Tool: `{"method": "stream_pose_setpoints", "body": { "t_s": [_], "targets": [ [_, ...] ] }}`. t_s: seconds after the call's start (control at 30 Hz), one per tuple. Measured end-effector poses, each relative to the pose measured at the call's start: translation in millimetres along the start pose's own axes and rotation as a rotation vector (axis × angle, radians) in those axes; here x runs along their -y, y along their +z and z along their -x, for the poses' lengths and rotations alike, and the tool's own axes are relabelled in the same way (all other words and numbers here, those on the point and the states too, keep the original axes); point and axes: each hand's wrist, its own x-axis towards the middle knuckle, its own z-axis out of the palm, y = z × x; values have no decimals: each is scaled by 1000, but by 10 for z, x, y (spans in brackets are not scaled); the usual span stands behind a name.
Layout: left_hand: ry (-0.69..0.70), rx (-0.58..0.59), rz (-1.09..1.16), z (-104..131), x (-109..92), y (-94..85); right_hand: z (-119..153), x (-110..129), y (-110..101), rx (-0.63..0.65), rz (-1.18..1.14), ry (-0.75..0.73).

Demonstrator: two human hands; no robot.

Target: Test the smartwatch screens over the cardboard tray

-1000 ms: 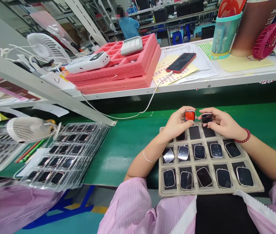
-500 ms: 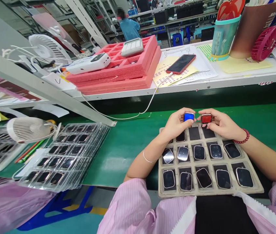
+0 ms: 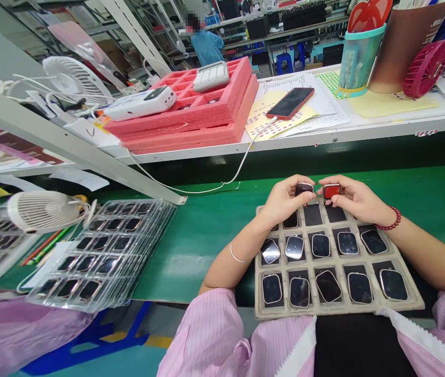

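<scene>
On the green conveyor belt (image 3: pixel 207 230) in front of you, the pulp tray (image 3: pixel 416 303) rests half on the belt and half on your lap, its three rows of square pockets mostly filled with small rounded-rectangle watch bodies, dark-glassed and silver-rimmed, some lying askew in their pockets; to your left a clear blister tray (image 3: pixel 104 254) holds more of the same dark units, with a white desk fan (image 3: pixel 44 210) lying just beside it; beyond the belt, on the white shelf, sit the stacked pink foam trays (image 3: pixel 207 120) and a red phone (image 3: pixel 290 102) on its cable; at the far edge of the pulp tray your two hands meet, almost touching; your left hand (image 3: pixel 283 201) pinches a watch body with a dark screen (image 3: pixel 303 189) between thumb and fingers, wrist bent upward, a thin bangle on the forearm; your right hand (image 3: pixel 354 200) grips a watch body with a red-lit screen (image 3: pixel 332 191), thumb across its lower edge, a red bead bracelet at the wrist; both units are held just above the tray's top row.
</scene>
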Motion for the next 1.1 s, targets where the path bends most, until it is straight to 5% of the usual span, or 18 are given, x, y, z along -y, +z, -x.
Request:
{"method": "stream_pose_setpoints", "body": {
  "t_s": [1.1],
  "targets": [
    [14,-1,39,7,-44,-11,4,19,-18,-44,-146,32]
  ]
}}
